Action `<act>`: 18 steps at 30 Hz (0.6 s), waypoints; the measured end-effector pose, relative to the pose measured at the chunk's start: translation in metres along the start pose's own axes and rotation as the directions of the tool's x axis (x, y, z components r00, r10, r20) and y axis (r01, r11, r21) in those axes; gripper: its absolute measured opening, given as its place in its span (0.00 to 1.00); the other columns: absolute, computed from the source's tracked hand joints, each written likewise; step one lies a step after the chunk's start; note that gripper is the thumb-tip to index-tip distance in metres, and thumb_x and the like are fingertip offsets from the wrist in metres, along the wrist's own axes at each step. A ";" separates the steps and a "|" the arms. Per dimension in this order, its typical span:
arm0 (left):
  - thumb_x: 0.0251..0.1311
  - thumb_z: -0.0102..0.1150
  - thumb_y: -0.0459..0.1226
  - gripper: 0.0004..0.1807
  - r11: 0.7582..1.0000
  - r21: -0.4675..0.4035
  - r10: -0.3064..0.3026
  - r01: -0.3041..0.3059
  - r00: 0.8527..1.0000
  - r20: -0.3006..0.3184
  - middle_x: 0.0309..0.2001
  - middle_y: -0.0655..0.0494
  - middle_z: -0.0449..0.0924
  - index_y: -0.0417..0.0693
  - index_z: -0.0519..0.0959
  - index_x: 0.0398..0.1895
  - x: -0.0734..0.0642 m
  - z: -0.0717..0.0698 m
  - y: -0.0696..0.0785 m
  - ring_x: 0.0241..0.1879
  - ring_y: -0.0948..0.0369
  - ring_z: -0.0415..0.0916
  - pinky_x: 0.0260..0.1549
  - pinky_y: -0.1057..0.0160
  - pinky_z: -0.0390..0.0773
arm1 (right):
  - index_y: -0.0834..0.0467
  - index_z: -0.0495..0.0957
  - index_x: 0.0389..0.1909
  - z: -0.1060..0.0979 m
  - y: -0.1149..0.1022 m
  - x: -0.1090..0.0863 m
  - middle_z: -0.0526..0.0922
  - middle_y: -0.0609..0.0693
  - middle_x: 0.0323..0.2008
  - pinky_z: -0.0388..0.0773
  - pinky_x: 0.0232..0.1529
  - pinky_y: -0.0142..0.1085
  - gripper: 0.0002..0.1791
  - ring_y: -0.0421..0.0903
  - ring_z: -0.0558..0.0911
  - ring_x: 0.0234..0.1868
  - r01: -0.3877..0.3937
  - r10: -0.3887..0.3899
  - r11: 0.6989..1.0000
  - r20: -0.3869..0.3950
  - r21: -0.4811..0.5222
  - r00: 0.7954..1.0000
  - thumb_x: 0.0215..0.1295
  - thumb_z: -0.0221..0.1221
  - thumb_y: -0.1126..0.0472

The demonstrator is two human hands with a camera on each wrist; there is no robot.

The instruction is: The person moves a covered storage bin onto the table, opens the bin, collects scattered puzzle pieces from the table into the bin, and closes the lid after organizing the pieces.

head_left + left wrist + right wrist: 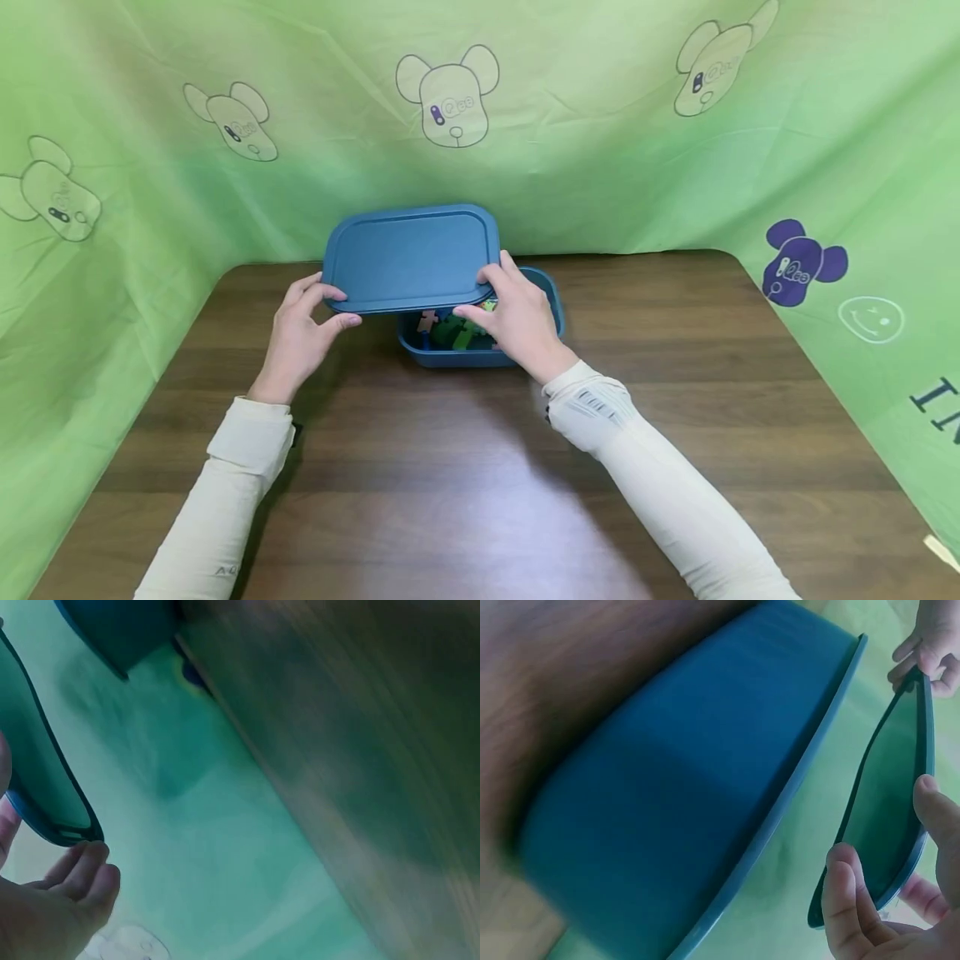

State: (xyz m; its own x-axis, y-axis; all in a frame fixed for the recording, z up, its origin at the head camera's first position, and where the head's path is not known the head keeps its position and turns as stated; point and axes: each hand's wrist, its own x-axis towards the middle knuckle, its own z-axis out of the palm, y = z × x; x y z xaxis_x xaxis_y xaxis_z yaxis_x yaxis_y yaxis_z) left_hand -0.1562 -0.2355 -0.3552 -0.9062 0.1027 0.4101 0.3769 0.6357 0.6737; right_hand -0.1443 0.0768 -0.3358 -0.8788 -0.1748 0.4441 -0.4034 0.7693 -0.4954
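A blue lid (412,258) with rounded corners is held up, tilted, over the left part of a matching blue box (465,359). My left hand (300,337) grips its near left corner, fingers on the upper face and thumb by the lower edge. The near right corner is pinched by my right hand (521,321), which is above the box. Several small colourful pieces (462,333), green, pink and blue, lie inside the box, partly covered by the lid and right hand. In the right wrist view the lid (889,780) is apart from the box (682,772).
The box stands on a brown wood-grain table (420,467), near its far edge. Green cloth (585,167) printed with bear heads hangs behind and at both sides. A small pale object (941,552) is at the right edge.
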 end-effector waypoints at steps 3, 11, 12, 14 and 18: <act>0.53 0.77 0.39 0.18 1.000 -0.001 0.009 -0.009 1.000 0.000 0.68 0.38 0.68 0.42 0.82 0.43 -0.003 0.010 0.008 0.66 0.40 0.66 0.60 0.41 0.66 | 0.57 0.76 0.47 -0.009 0.008 -0.007 0.65 0.68 0.71 0.78 0.40 0.50 0.26 0.55 0.83 0.28 -0.033 0.033 0.999 0.010 -0.013 0.999 0.57 0.74 0.44; 0.53 0.77 0.42 0.18 1.000 0.012 0.006 -0.007 0.999 0.053 0.67 0.39 0.69 0.45 0.82 0.43 -0.010 0.035 0.027 0.60 0.40 0.72 0.51 0.43 0.72 | 0.55 0.76 0.45 -0.029 0.027 -0.024 0.67 0.64 0.71 0.74 0.54 0.56 0.26 0.66 0.75 0.62 -0.126 0.127 0.992 0.064 -0.024 0.990 0.56 0.74 0.43; 0.53 0.77 0.42 0.18 1.000 0.016 0.008 -0.009 0.998 0.058 0.66 0.39 0.70 0.45 0.82 0.43 -0.011 0.038 0.028 0.59 0.40 0.73 0.49 0.44 0.72 | 0.55 0.76 0.44 -0.031 0.030 -0.026 0.68 0.64 0.70 0.74 0.54 0.56 0.26 0.67 0.75 0.62 -0.130 0.131 0.991 0.066 -0.024 0.989 0.56 0.74 0.43; 0.53 0.77 0.42 0.18 1.000 0.024 0.013 -0.015 0.998 0.069 0.66 0.39 0.70 0.46 0.82 0.43 -0.012 0.044 0.030 0.57 0.40 0.75 0.47 0.44 0.73 | 0.55 0.76 0.44 -0.033 0.036 -0.030 0.69 0.63 0.69 0.74 0.53 0.56 0.26 0.66 0.75 0.62 -0.132 0.134 0.991 0.070 -0.030 0.989 0.56 0.74 0.43; 0.53 0.77 0.44 0.18 0.999 0.033 0.015 -0.019 0.995 0.099 0.65 0.39 0.70 0.47 0.82 0.42 -0.014 0.055 0.034 0.57 0.40 0.74 0.49 0.43 0.73 | 0.55 0.76 0.43 -0.036 0.048 -0.037 0.76 0.61 0.65 0.74 0.53 0.56 0.26 0.61 0.74 0.65 -0.130 0.133 0.991 0.076 -0.041 0.988 0.55 0.75 0.44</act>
State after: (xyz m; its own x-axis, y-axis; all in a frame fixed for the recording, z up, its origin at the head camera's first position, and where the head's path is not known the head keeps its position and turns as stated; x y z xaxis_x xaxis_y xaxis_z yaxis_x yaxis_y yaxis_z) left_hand -0.1412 -0.1734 -0.3722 -0.9148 0.1874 0.3578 0.3873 0.6584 0.6453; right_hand -0.1216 0.1420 -0.3496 -0.9414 -0.1173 0.3164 -0.2750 0.8102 -0.5177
